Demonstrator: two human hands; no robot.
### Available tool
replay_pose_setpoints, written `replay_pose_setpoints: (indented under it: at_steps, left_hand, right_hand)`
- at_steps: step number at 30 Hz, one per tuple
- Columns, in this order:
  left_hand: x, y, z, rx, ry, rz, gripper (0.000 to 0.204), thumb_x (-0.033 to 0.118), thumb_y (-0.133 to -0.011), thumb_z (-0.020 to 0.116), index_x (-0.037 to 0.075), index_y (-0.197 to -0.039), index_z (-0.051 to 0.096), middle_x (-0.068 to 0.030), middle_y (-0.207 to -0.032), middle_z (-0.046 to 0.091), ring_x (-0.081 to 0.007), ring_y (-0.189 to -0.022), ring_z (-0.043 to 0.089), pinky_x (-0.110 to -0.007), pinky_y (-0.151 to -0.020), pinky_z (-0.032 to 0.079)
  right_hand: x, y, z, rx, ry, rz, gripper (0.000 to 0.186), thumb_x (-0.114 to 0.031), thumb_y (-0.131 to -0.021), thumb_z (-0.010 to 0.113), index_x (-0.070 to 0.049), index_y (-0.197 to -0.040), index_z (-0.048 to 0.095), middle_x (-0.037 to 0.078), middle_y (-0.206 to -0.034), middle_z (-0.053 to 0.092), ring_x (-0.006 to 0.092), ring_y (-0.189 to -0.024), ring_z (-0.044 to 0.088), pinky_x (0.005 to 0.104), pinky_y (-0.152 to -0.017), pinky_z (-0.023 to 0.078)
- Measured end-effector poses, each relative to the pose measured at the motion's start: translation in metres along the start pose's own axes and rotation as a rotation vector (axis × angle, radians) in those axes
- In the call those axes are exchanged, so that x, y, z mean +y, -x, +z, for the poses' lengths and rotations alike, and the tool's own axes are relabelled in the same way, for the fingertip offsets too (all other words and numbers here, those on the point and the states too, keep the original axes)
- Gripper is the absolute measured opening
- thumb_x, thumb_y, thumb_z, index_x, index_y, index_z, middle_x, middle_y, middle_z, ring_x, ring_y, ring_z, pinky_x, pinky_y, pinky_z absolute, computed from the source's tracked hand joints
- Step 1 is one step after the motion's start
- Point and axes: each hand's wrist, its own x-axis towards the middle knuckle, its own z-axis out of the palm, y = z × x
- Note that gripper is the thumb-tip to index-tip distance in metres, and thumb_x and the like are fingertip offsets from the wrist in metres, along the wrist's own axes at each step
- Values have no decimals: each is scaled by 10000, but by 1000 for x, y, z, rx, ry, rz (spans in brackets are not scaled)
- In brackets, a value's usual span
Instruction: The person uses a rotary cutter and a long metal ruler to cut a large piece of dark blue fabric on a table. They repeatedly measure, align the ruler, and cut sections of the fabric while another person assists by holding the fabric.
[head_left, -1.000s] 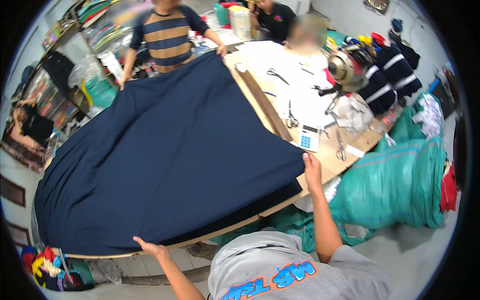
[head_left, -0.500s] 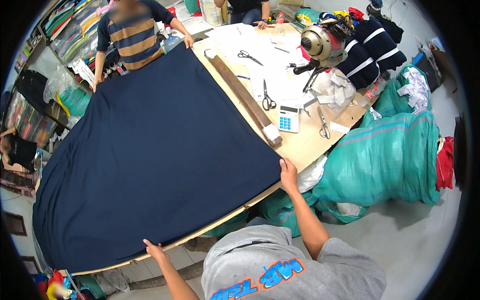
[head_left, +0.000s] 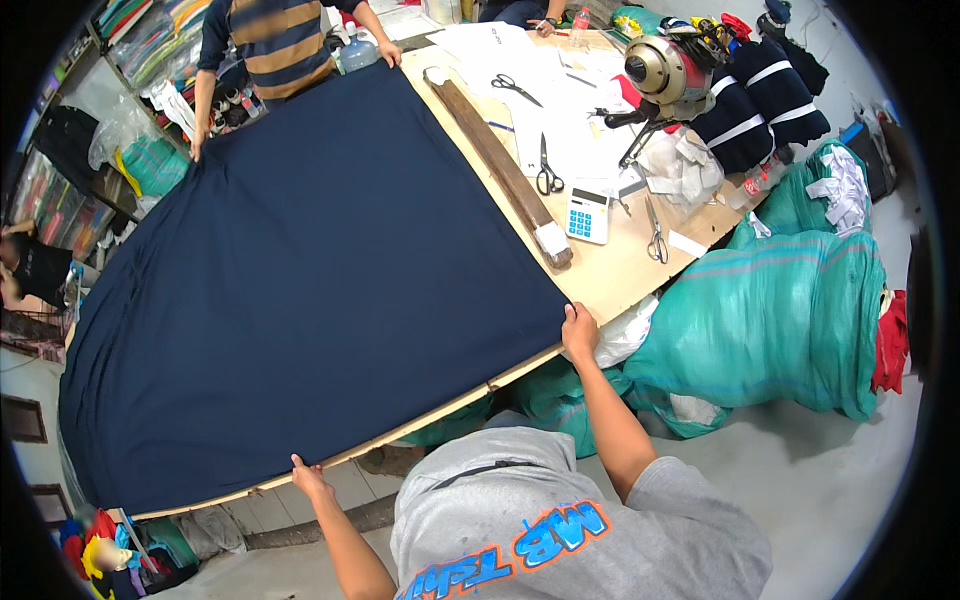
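A wide sheet of dark navy fabric [head_left: 320, 280] covers most of the wooden table [head_left: 620, 285]. My right hand [head_left: 580, 332] pinches the fabric's near right corner, thumb on top. Further left along the near edge, my left hand [head_left: 312, 476] is closed at the cloth's border; its fingers are partly hidden. Across the table a person in a striped shirt [head_left: 285, 45] holds the far edge with both hands, one at each end. A long wooden bar [head_left: 500, 170], its end wrapped in white, lies just right of the fabric.
On the table's right lie black scissors [head_left: 548, 178], metal scissors [head_left: 656, 235], a calculator [head_left: 587, 215], white paper [head_left: 490, 50] and a cutting machine [head_left: 668, 75]. Navy rolls [head_left: 735, 120] stand behind. Green sacks [head_left: 750, 320] crowd the right side; packed shelves [head_left: 150, 45] line the far left.
The whole view has shifted, with the table appearing slightly higher. Both my hands stay at the near fabric edge, and the cloth looks a little smoother and straighter along its right side.
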Motion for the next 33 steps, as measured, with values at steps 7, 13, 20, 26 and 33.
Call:
replay_pose_setpoints:
  at_steps: [7,13,20,26,33]
  left_hand:
    - [-1,6,-7,-112,-18,51,471,538,-1113,647,81,-1003,621,-14,-802,578,-131,-677,553,-275,-603,472]
    - [2,5,-3,-92,-22,102,512,575,-1125,601,70,-1052,640,-20,-805,586,-130,-699,553,-278,-612,448]
    - [17,28,3,75,266,167,491,531,-1129,615,45,-1074,665,-18,-812,592,-125,-681,560,-261,-584,419]
    - [-3,14,-1,113,91,17,465,495,-1133,617,43,-1040,677,-11,-794,584,-116,-651,556,-259,-576,402]
    - [-17,-3,-9,137,-89,-15,497,493,-1133,608,45,-931,675,-22,-732,608,-113,-626,539,-300,-558,354]
  right_hand:
    - [9,6,10,89,-2,-76,262,-331,-1079,661,-80,-1140,621,232,-987,770,518,-971,721,624,-838,529]
    - [6,1,4,48,31,-95,241,-298,-1072,678,-73,-1097,595,207,-929,751,504,-924,719,607,-809,527]
    - [-36,14,-50,245,-256,-415,183,-260,-1114,628,-77,-1104,637,203,-947,768,460,-891,746,552,-756,540]
    - [2,-8,-32,124,30,-346,200,-312,-1138,587,-114,-1142,609,192,-911,762,475,-871,737,582,-744,536]
    - [25,-4,3,57,168,-335,207,-304,-1137,586,-105,-1106,538,198,-845,731,474,-836,726,611,-719,524]
